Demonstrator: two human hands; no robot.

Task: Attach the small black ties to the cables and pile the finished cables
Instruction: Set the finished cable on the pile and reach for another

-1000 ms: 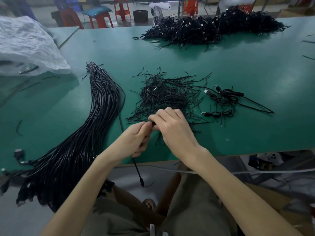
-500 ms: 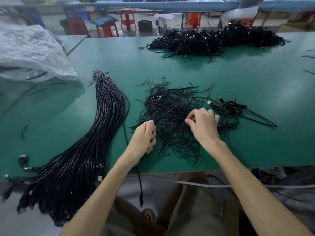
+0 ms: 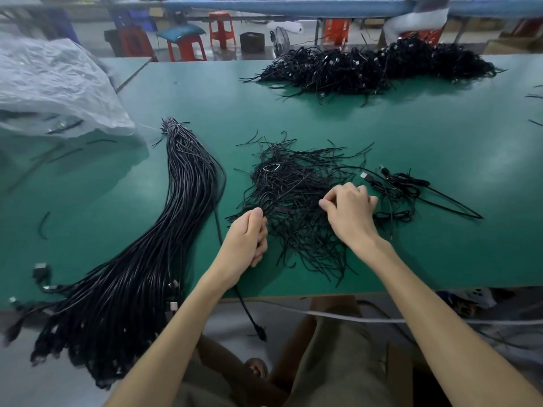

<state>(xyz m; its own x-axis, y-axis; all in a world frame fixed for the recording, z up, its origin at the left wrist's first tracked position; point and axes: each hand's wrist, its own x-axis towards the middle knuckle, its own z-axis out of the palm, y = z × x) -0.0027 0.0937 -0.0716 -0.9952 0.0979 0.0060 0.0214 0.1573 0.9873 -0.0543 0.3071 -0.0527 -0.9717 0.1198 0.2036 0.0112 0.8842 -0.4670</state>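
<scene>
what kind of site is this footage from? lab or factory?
Most likely a factory cable-assembly floor: a long green worktable holds a thick bundle of identical black cables, a heap of loose ties and a large pile of coiled cables, with red plastic stools behind.

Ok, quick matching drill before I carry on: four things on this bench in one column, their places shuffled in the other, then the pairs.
Things
1. long cable bundle
2. loose ties
3. finished cables
4. plastic bag

Places
A. far side of the green table
B. far left
C. centre, under the right hand
D. left of the left hand, ends over the near edge

Pairs: 1-D, 2-C, 3-A, 4-B.
</scene>
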